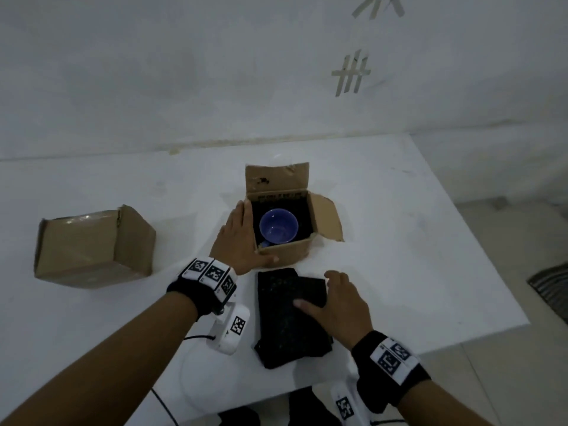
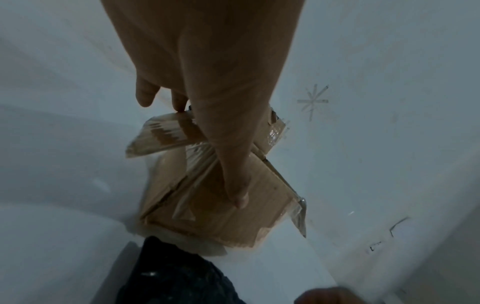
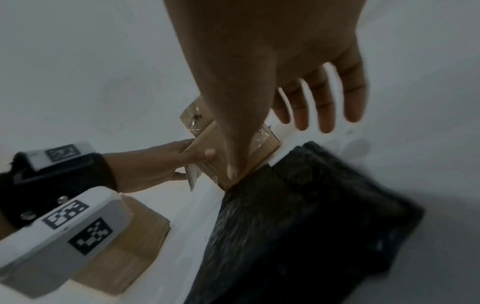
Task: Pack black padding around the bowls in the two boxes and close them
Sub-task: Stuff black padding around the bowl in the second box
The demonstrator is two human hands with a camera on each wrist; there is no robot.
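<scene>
An open cardboard box stands mid-table with a blue bowl inside, dark padding around the bowl. My left hand lies against the box's left side, its straight fingers on the left flap and its thumb flat on the front face. A stack of black padding lies just in front of the box. My right hand is over the stack's right part with spread fingers and thumb pointing down; it grips nothing. A second box sits closed at the left.
The white table ends close at the right and front, with floor beyond. A wall runs right behind it. The open box's back flap stands up and its right flap splays outward.
</scene>
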